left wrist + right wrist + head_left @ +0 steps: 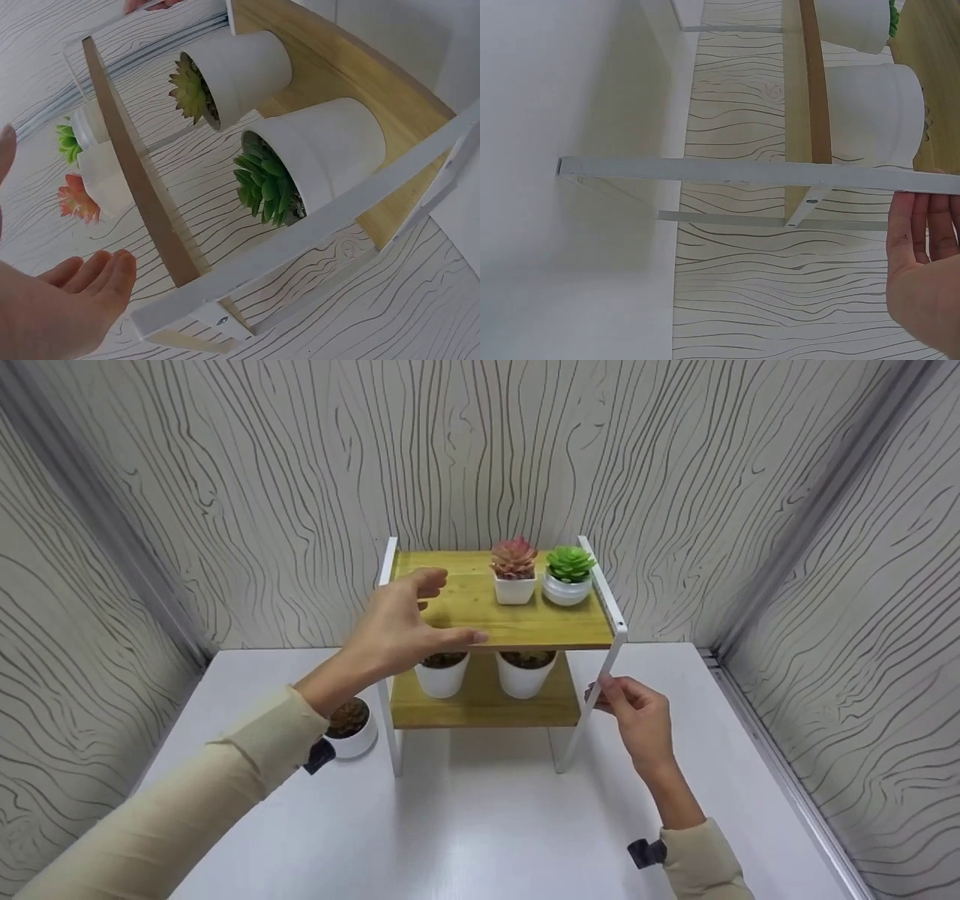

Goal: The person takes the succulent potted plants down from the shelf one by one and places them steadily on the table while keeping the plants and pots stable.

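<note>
A two-tier plant shelf with wooden boards and a white metal frame (606,664) stands on the white table. My right hand (643,724) pinches the frame's right front leg with thumb and fingers. Over the left part of the top board (465,619) my left hand (394,622) is held with thumb and fingers spread apart, nothing between them. To its right on that board are a red succulent in a square white pot (515,589) and a green succulent in a round white pot (568,589). Two larger white pots with succulents (330,154) stand on the lower board.
Left of the shelf, a brownish succulent in a white pot (354,739) stands on the table (465,825), partly behind the left forearm. Wood-grain patterned panels (480,450) rise behind and at both sides.
</note>
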`<action>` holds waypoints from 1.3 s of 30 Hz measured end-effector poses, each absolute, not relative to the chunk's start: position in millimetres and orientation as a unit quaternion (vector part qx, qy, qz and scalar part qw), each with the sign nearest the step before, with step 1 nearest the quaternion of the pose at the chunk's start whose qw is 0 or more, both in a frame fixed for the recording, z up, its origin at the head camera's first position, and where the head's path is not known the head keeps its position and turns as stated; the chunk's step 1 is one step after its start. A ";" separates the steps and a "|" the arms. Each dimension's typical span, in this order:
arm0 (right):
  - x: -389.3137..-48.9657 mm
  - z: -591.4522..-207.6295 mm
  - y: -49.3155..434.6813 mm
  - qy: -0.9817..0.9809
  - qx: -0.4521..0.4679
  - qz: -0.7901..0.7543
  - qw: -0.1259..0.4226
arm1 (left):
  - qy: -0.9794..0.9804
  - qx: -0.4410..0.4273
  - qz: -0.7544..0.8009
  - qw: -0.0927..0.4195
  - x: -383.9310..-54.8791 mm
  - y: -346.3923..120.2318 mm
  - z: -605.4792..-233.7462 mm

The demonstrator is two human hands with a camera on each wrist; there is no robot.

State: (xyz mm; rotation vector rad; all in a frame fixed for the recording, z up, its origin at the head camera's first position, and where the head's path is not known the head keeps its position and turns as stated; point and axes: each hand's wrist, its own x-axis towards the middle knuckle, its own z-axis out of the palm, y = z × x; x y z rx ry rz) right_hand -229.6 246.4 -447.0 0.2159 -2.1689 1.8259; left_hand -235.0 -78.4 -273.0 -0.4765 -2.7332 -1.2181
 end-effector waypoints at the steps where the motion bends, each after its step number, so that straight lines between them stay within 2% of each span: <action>1: -229.8 -447.4 246.1 -0.754 0.076 0.635 0.147 | -0.903 -0.161 -0.395 0.054 -235.3 -77.2 -272.8; 7: -230.0 -447.8 245.8 -0.750 0.072 0.640 0.150 | -0.914 -0.184 -0.357 0.056 -238.2 -66.3 -265.8; 15: -230.0 -448.4 245.2 -0.747 0.080 0.642 0.153 | -0.915 -0.164 -0.364 0.066 -251.9 -50.7 -260.1; 25: -229.6 -447.3 244.8 -0.748 0.076 0.642 0.153 | -0.914 -0.139 -0.380 0.030 -265.2 -38.8 -255.2; 33: -230.2 -448.4 245.8 -0.750 0.081 0.638 0.155 | -0.929 -0.114 -0.351 0.038 -278.0 -32.9 -242.5; 39: -230.4 -449.2 245.0 -0.747 0.074 0.643 0.154 | -0.933 -0.104 -0.344 0.019 -283.5 -26.9 -241.0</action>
